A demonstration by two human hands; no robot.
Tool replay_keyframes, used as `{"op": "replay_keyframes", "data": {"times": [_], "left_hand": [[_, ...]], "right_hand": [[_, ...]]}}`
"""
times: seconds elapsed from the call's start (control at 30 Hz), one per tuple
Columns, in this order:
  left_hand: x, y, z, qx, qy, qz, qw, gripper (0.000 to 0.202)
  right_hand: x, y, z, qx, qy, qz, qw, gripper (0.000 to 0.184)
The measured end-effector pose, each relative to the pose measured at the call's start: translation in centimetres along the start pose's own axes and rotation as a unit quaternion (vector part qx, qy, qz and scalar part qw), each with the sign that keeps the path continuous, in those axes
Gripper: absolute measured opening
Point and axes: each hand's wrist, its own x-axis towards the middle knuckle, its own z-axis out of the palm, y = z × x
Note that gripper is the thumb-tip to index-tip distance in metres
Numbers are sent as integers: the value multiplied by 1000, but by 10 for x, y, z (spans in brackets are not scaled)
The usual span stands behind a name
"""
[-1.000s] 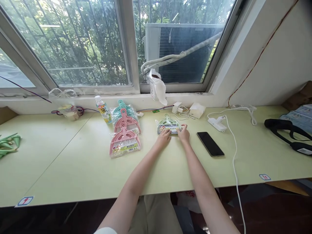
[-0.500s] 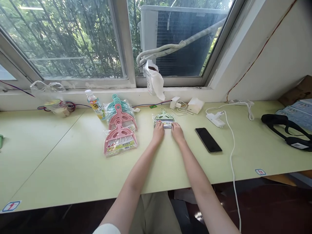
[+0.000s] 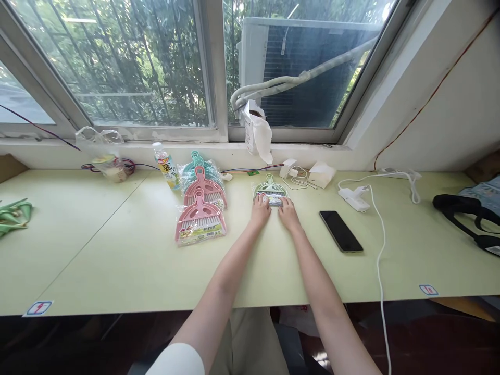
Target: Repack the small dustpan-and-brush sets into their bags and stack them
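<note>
A green dustpan and brush set (image 3: 269,186) in clear plastic wrap lies flat on the table before me, its handle pointing toward the window. My left hand (image 3: 260,212) holds its near left corner, fingers bent over the wrapped edge. At the near right corner, my right hand (image 3: 288,213) has its fingers closed on the edge in the same way. Both hands partly cover the label and the near rim. To the left, a wrapped pink dustpan set (image 3: 200,212) lies in front of another pink set (image 3: 205,187), with teal dustpan sets (image 3: 195,165) behind them.
A drink bottle (image 3: 166,165) and a plastic bag (image 3: 107,161) stand near the window. Right of my hands are a black phone (image 3: 340,231), a white power strip (image 3: 353,198) with a trailing cable, and a black strapped device (image 3: 464,205). Green pieces (image 3: 15,216) lie far left.
My view has turned left, so the table's things appear further right and more green pieces show at the left. Both hands stay on the green set, with slight finger shifts.
</note>
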Motion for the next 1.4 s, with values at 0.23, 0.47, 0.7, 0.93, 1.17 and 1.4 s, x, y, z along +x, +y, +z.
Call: {"op": "replay_keyframes", "data": {"times": [0.23,0.47,0.7,0.93,1.17,1.4], "left_hand": [[-1,-6,2,-5,-9,10,1000,49],[-14,12,-16,18,-14,82,996,56],[-80,33,-80,40,89,89,991,42],[-130,-65,-220,90,265,-192,941,40],[-165,-138,-260,-41,1,-392,919,29],[-160,-96,-251,-317,-46,-399,859,38]], "right_hand": [[-3,-13,-11,-43,-21,-43,998,40],[-3,-12,-9,-77,-29,-56,995,35],[-11,-24,-13,-84,-27,-88,992,29],[-18,-41,-16,-70,-46,-83,993,28],[-29,-78,-3,85,-131,25,987,24],[-56,-129,11,354,-244,90,898,43]]}}
